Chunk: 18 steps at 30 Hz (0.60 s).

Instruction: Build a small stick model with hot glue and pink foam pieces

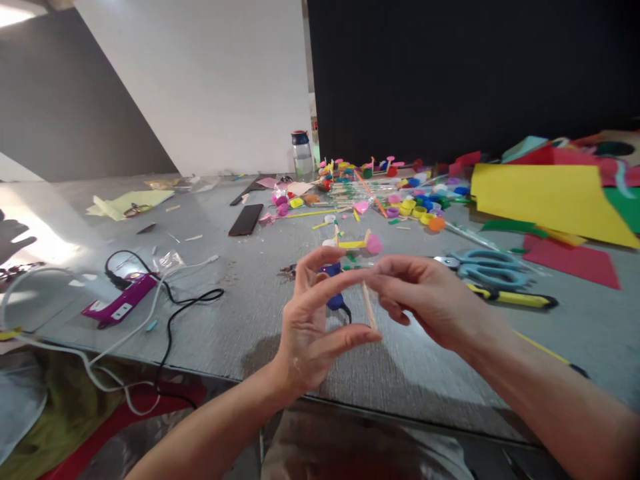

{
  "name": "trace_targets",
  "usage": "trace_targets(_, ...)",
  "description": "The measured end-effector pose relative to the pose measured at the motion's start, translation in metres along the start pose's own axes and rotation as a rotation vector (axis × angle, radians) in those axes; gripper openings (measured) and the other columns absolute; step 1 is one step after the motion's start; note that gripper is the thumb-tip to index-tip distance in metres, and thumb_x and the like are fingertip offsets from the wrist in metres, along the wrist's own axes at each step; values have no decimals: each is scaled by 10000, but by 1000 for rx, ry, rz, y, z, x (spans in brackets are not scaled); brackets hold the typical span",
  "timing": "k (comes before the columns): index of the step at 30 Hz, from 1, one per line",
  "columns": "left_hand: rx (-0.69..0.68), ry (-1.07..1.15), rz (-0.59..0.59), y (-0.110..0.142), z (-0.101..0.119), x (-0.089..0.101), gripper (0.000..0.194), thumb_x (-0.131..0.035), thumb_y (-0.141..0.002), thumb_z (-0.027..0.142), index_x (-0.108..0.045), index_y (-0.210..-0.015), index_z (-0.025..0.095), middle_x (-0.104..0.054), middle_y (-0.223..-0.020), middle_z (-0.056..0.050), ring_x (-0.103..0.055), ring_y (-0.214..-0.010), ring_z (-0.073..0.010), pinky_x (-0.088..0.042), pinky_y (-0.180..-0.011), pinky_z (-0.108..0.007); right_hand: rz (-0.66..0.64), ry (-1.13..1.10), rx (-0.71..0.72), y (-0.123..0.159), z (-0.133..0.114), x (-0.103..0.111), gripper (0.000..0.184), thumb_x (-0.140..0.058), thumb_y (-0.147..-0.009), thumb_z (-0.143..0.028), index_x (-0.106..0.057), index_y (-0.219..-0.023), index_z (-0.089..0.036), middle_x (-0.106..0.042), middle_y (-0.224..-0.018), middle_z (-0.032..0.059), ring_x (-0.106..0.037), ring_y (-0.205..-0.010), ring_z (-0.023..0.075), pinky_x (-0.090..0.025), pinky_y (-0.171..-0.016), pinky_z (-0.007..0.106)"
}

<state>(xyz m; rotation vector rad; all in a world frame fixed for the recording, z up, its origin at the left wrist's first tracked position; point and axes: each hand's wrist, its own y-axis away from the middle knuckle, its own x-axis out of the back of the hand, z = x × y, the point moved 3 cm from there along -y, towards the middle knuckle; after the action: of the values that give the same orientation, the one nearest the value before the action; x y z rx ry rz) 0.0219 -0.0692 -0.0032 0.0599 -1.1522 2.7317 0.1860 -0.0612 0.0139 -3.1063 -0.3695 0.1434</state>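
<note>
Holding a thin wooden stick (369,307), slightly tilted, above the grey table (225,350), spanned between thumb and forefinger of the left hand (306,330). Bunching fingertips of the right hand (435,297) at the left forefinger's tip, by the stick's upper end; cannot tell whether gripping anything there. Can see a partly hidden blue tool (335,301) behind the left hand and, beyond the right, blue-handled scissors (493,282) near a yellow cutter (520,299).
</note>
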Motion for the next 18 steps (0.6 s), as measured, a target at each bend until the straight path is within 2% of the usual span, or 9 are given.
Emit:
trace_targets(3,-79,-160,73,1,2,12,570,-853,-722,442,-688,-1265,381,-542,-1234,-52,-513,-1154,-224,-482,-978,-374,-44,-172,-85,5,-4,-1,245,-767,-791,-351,-595,-688,-209,-495,-505,-70,-412,-391,63,-292,-373,203)
trace_targets(7,-169,-271,50,3,6,15,606,-856,-742,376,-656,-1314,368,-568,-1127,-37,-516,-1059,-196,-476,-913,-333,-97,-242,-105,14,-8,-10,280,-798,-762,-354,-588,-644,-211,-501,-479,-63,-401,-360,61,-267,-343,192)
trace_targets(18,-261,-375,6,0,10,12,552,-801,-810,386,-637,-1336,354,-608,-1061,-38,-533,-1008,-206,-471,-923,-383,-97,-208,-49,17,-5,-17,286,-779,-798,-352,-586,-648,-205,-488,-513,-65,-354,-391,45,-241,-364,192)
